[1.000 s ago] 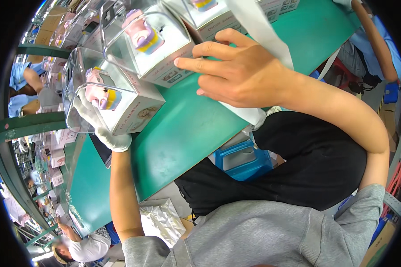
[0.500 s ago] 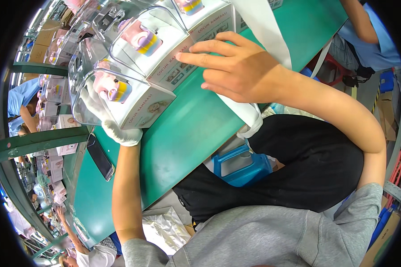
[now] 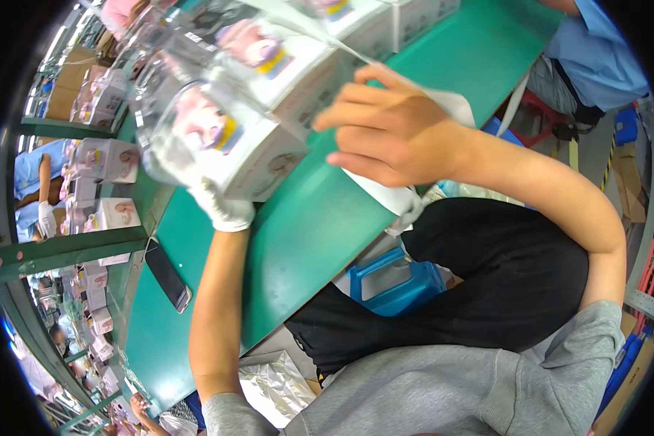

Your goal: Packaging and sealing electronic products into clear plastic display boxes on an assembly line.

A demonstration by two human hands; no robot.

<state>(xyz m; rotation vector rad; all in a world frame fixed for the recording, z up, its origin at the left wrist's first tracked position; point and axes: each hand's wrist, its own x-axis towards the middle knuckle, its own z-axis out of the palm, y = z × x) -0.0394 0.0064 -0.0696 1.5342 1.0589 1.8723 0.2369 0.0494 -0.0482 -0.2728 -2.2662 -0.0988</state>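
Note:
My left hand, in a white glove, is closed on the near end of a white toy box. Its fingers, blurred, reach along the outer side of the box's clear plastic dome. Inside the dome sits a pink, purple and yellow toy camera. Bare and with its fingers loosely bent and apart, my right hand hovers over the table to the right of the boxes. A white strip runs behind it, and nothing shows in its fingers.
More domed boxes stand in a row on the green table. A phone lies at left, beside a green metal frame. A blue plastic stool is between my legs. Other people sit at far left and upper right.
My left hand and the near box have shifted to the right, with the neighbouring boxes. My right hand's fingers have bent more. The white strip now slants across over the boxes.

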